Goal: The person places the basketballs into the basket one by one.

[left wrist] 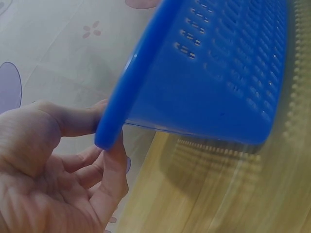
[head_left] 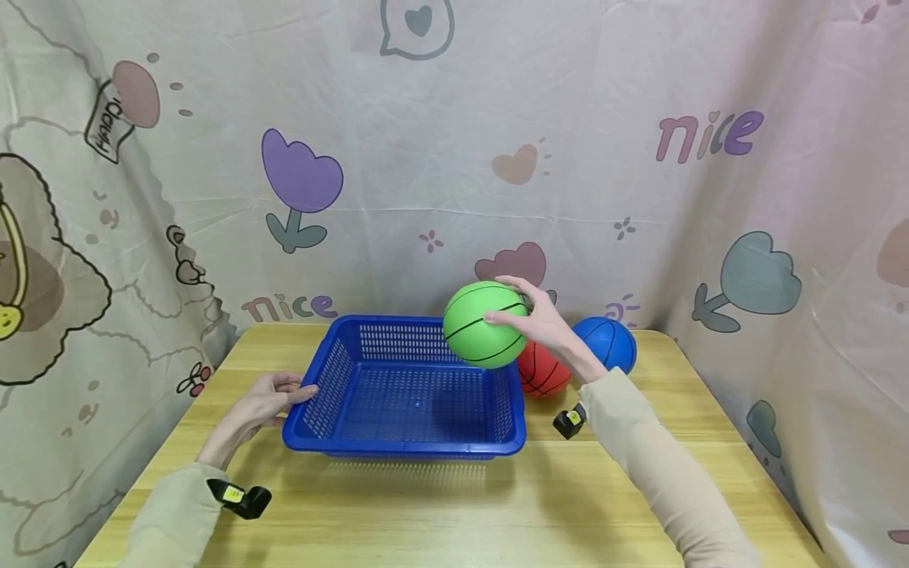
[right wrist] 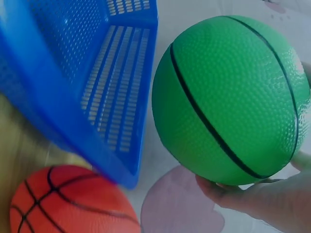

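A green toy basketball (head_left: 484,325) is gripped by my right hand (head_left: 543,322), raised above the back right corner of a blue plastic basket (head_left: 405,447). The ball (right wrist: 228,102) fills much of the right wrist view, with the thumb and fingers on its side. At the basket's left rim, my left hand (head_left: 264,405) pinches the edge between thumb and fingers; the left wrist view shows the rim (left wrist: 127,92) between them. Inside the basket only its slotted floor and walls show.
Just right of the basket sits a red basketball (head_left: 543,371), partly covered by my right hand and wrist. A blue basketball (head_left: 606,344) lies farther right, behind the forearm. A patterned cloth (head_left: 426,197) hangs behind the wooden table (head_left: 398,521).
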### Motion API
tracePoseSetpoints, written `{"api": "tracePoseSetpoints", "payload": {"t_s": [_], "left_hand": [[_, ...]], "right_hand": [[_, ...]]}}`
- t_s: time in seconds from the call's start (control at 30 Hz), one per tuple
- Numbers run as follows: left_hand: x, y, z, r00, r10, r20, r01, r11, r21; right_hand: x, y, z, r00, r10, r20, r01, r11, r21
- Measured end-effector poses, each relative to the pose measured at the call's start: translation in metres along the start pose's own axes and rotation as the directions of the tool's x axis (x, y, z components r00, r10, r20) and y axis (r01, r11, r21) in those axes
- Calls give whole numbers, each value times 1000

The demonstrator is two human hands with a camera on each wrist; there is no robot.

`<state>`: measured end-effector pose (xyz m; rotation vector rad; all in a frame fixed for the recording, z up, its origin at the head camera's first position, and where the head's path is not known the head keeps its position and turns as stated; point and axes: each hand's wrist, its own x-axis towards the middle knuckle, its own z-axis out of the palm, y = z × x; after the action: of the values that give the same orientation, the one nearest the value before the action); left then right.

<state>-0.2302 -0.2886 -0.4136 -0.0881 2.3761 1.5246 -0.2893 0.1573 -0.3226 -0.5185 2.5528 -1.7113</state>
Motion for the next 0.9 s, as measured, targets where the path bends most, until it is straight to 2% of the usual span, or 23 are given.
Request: {"api": "tracePoseSetpoints", "payload": {"t_s": [0.17,0.4,0.6,0.9], "left_hand": [[0,0,-1,1000,-2,8,2,1000,8],[-1,0,-3,1000,-1,22,1,1000,7],[-1,3,-3,1000,-5,20,5,1000,9],[0,3,-3,1000,-17,19,16,999,39]], "right_hand": [[8,-2,16,999,41,7,-41,998,52],[23,-1,51,994,103,44,-111,967,229],[36,-1,81,987,140,77,-155,953,259],[51,9,117,975,202,90,-221,914,339]]}}
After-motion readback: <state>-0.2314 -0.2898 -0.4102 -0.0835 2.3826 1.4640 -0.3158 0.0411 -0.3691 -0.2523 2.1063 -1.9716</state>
